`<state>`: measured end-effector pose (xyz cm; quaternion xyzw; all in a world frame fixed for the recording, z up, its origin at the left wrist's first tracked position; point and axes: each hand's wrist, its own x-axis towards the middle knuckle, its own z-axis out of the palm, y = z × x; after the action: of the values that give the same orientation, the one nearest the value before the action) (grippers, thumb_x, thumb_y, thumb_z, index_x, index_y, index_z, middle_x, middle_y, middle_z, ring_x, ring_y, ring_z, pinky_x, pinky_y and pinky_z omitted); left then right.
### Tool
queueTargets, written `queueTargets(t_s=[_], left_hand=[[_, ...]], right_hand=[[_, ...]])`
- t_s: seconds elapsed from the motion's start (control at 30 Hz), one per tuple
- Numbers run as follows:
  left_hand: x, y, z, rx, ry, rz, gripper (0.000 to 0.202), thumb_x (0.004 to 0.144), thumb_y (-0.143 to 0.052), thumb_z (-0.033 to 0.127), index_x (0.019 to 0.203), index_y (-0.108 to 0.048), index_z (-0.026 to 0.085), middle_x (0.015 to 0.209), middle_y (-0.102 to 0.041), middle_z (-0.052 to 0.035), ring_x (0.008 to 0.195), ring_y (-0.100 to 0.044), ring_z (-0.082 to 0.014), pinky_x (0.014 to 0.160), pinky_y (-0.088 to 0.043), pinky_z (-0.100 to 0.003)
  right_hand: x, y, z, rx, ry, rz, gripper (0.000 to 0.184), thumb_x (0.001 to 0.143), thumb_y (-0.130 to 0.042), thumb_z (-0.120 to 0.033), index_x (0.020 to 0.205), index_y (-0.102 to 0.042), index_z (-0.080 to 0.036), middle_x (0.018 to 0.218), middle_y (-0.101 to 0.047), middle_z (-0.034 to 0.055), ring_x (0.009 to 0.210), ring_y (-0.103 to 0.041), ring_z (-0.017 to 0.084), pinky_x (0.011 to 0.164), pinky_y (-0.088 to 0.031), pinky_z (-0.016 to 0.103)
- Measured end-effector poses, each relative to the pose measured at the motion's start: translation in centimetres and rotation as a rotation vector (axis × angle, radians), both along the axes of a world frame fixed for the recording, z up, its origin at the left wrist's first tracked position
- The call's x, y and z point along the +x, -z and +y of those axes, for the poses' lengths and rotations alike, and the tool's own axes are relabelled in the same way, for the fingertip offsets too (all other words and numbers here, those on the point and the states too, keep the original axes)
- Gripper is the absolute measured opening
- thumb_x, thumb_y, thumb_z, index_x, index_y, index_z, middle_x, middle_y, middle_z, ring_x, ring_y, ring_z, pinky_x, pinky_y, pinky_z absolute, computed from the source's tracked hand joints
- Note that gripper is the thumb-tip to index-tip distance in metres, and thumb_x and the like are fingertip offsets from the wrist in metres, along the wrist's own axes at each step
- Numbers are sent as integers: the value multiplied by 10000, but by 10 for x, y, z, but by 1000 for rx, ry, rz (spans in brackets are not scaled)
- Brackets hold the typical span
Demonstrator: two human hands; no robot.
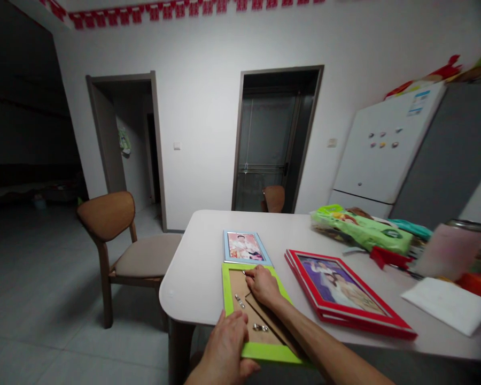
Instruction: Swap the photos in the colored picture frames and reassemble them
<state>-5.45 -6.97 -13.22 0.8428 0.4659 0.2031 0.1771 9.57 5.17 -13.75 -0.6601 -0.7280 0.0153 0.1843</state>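
Note:
A green picture frame (227, 286) lies face down at the near table edge, its brown backing board (246, 315) showing. My left hand (226, 345) grips the frame's near left corner, thumb below and fingers over the rim. At the far end of the backing, my right hand (261, 283) is closed, its fingertips pressed on a small metal clip that they mostly hide. Loose metal clips (260, 327) lie on the board, beside a metal hanger piece (239, 301). The backing's stand flap (264, 318) runs under my right forearm.
Beyond the green frame lies a light blue photo frame (260, 247). Red photo frames (385, 326) are stacked at right. Farther right are a green wipes pack (369, 227), a pink jar (451, 248) and white paper (444, 305). A chair (148, 256) stands left of the table (200, 251).

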Motion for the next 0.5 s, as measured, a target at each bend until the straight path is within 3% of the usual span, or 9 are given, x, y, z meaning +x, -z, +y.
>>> queueTargets(t_s=[0.13, 0.23, 0.33, 0.5], left_hand=[[0, 2, 1, 7, 1, -6, 761, 487, -748, 214, 1161, -404, 127, 1182, -475, -147, 1133, -378, -263, 997, -204, -458], [-2, 10, 8, 26, 8, -21, 749, 455, -764, 212, 1126, -437, 142, 1189, -470, -139, 1138, -370, -266, 994, -211, -454], [-3, 16, 14, 15, 26, -44, 686, 443, -765, 202, 1067, -482, 151, 1199, -464, -130, 1144, -364, -262, 988, -230, -442], [-1, 16, 11, 26, 8, -49, 714, 487, -719, 156, 1133, -416, 175, 1232, -427, -127, 1168, -328, -254, 988, -208, -471]], right_hand=[[-5, -6, -5, 8, -42, 2, 270, 764, -396, -274, 883, -638, -255, 901, -574, 51, 857, -496, 172, 705, -340, 259], [2, -14, -16, 31, -67, 16, 300, 761, -402, -284, 976, -600, -216, 906, -582, 69, 853, -504, 172, 733, -342, 257], [22, -20, -41, 73, -87, 73, 373, 756, -402, -325, 1057, -542, -154, 959, -571, 100, 899, -494, 179, 778, -336, 257], [40, -21, -85, -40, -233, 85, 346, 624, -533, -380, 912, -600, -200, 878, -582, 68, 803, -521, 185, 692, -368, 245]])
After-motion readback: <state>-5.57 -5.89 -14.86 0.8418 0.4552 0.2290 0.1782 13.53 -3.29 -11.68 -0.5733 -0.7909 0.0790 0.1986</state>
